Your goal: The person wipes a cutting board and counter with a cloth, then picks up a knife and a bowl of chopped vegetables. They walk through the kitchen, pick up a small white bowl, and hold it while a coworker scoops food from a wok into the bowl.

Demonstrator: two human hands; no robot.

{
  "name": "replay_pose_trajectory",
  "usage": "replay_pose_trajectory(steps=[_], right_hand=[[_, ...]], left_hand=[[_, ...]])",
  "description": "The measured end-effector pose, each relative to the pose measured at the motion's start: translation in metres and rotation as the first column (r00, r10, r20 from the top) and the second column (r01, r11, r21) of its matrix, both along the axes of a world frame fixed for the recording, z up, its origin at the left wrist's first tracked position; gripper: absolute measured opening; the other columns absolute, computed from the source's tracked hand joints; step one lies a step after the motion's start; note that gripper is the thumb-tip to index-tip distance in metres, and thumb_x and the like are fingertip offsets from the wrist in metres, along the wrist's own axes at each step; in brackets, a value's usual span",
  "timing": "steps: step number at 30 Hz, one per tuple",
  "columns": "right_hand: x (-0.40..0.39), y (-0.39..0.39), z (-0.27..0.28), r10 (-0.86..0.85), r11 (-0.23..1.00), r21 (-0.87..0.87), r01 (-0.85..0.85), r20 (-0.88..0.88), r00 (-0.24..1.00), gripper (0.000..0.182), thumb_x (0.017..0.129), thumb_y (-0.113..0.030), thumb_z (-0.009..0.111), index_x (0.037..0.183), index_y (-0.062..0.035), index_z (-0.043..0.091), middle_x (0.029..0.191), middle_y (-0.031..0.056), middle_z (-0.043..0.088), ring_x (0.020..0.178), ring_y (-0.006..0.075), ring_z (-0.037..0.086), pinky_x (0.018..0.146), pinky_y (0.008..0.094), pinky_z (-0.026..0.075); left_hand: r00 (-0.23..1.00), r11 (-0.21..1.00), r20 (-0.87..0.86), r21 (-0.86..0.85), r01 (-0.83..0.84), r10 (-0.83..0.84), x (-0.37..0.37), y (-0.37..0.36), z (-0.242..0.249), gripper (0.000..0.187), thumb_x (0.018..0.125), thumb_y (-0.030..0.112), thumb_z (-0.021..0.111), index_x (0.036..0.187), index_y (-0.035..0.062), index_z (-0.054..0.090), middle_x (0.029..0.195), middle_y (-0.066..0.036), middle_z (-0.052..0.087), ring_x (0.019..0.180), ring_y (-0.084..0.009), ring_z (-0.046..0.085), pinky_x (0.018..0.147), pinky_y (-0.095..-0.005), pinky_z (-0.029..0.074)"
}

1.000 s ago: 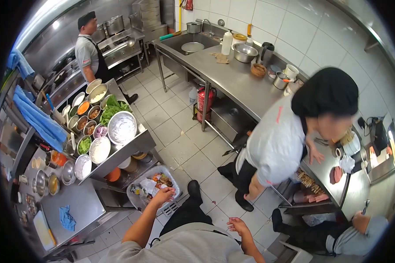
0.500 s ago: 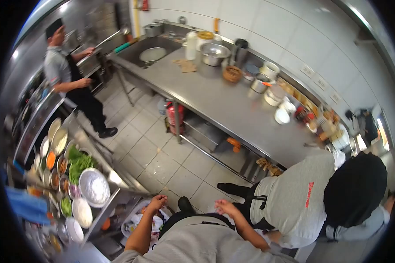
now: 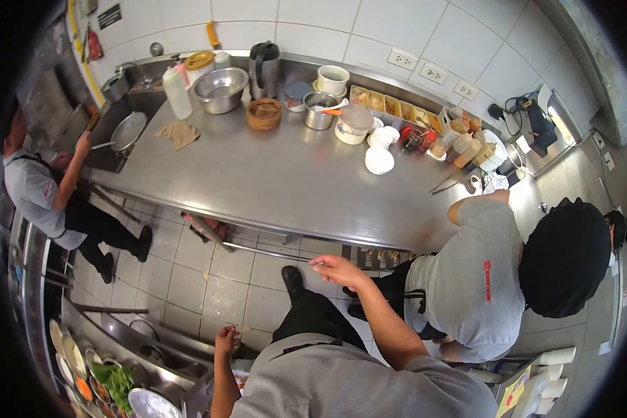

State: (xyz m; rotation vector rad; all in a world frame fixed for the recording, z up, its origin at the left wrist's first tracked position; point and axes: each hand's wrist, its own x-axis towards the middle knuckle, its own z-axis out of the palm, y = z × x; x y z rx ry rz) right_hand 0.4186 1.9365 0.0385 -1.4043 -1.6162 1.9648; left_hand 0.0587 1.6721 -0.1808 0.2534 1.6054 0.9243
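My right hand is held out in front of my body, below the front edge of the steel counter. Its fingers are loosely bent and apart, and I see nothing in them. Lower and to the left, my left hand hangs over the floor beside my leg. Its fingers are slightly curled but apart, and no object shows in it. Neither hand touches the counter. Nearest to my left hand is the prep station, where a metal bowl of white stuff and green leaves stand.
On the counter are a steel bowl, a wooden steamer, white bowls, tongs and sauce bottles. A co-worker leans close on my right. Another person stands by the sink holding a strainer.
My view has swung toward the counter, which now lies nearer. My right hand has risen forward; my left hand has dropped lower. The person at the sink has turned with a strainer over the basin.
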Motion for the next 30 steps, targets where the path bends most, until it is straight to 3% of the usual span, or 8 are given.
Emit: replay_pose_trajectory(steps=[7,13,19,22,24,26,28,30], right_hand=[[-0.048,0.123,0.021,0.261,0.96,0.155,-0.235,-0.174,0.949,0.023,0.089,-0.024,0.055,0.105,-0.0071,0.06,0.083,-0.0014,0.057,0.072,0.0071,0.048,0.064,0.0224,0.041],[-0.097,0.215,0.04,0.504,0.852,0.251,-0.459,-0.16,0.849,0.026,0.089,-0.025,0.056,0.104,-0.0046,0.059,0.089,0.0035,0.061,0.078,0.0098,0.052,0.071,0.0246,0.044],[-0.118,0.256,0.042,0.479,0.875,0.198,-0.441,-0.223,0.849,0.027,0.088,-0.025,0.057,0.106,-0.0062,0.057,0.075,0.0001,0.052,0.068,0.0094,0.048,0.064,0.0255,0.042],[-0.12,0.263,0.032,0.456,0.89,0.107,-0.444,-0.25,0.854,0.027,0.088,-0.026,0.057,0.108,-0.0075,0.056,0.072,-0.0016,0.049,0.067,0.0085,0.046,0.061,0.0242,0.04],[-0.118,0.269,0.019,0.427,0.898,0.021,-0.44,-0.28,0.859,0.027,0.088,-0.026,0.056,0.109,-0.0085,0.055,0.074,-0.0028,0.049,0.067,0.0075,0.046,0.058,0.022,0.039],[-0.117,0.278,0.02,0.407,0.905,-0.017,-0.425,-0.253,0.878,0.027,0.088,-0.025,0.056,0.11,-0.0085,0.055,0.075,-0.0029,0.048,0.067,0.007,0.045,0.058,0.0213,0.039],[-0.117,0.284,0.018,0.396,0.906,-0.064,-0.418,-0.219,0.892,0.028,0.089,-0.025,0.056,0.111,-0.0085,0.055,0.076,-0.003,0.048,0.067,0.0065,0.044,0.057,0.0205,0.038],[-0.12,0.291,0.014,0.332,0.939,-0.002,-0.344,-0.253,0.909,0.032,0.087,-0.03,0.057,0.11,-0.0088,0.055,0.08,0.0013,0.054,0.068,0.0087,0.047,0.054,0.024,0.04]], left_hand=[[0.94,0.94,-0.118,-0.157,0.302,-0.322,-0.019,0.069,-0.021,0.017,0.087,0.016,0.052,0.102,0.0083,0.057,0.082,-0.005,0.062,0.059,-0.0158,0.058,0.049,-0.0303,0.049],[0.617,0.673,-0.375,-0.025,0.739,-0.692,-0.044,0.151,0.024,0.02,0.086,0.018,0.053,0.103,0.008,0.057,0.085,-0.005,0.063,0.066,-0.0177,0.06,0.053,-0.0315,0.05],[0.408,0.458,-0.599,0.076,0.886,-0.689,-0.044,0.218,0.036,0.023,0.085,0.019,0.053,0.105,0.0077,0.057,0.089,-0.005,0.064,0.073,-0.0195,0.061,0.056,-0.0327,0.051],[0.214,0.224,-0.873,0.125,0.967,-0.438,-0.048,0.25,0.035,0.025,0.084,0.02,0.053,0.106,0.0075,0.057,0.091,-0.005,0.065,0.076,-0.0204,0.062,0.058,-0.0332,0.052],[0.168,0.209,-0.893,0.086,0.974,-0.417,-0.053,0.265,0.037,0.026,0.084,0.02,0.053,0.106,0.0074,0.057,0.092,-0.005,0.065,0.079,-0.021,0.063,0.059,-0.0336,0.053],[0.5,0.578,-0.362,-0.147,0.803,-0.787,-0.049,0.274,0.069,0.03,0.085,0.021,0.051,0.112,0.0079,0.053,0.099,-0.007,0.063,0.081,-0.0244,0.064,0.061,-0.0359,0.053],[0.938,0.934,-0.13,-0.207,0.292,-0.322,-0.052,0.267,0.068,0.033,0.085,0.022,0.052,0.115,0.0087,0.05,0.102,-0.009,0.061,0.078,-0.0244,0.063,0.055,-0.036,0.051],[0.937,0.944,-0.176,-0.194,0.267,-0.302,-0.065,0.25,0.05,0.033,0.086,0.024,0.052,0.115,0.0097,0.05,0.099,-0.011,0.061,0.073,-0.0243,0.062,0.054,-0.0358,0.05]])
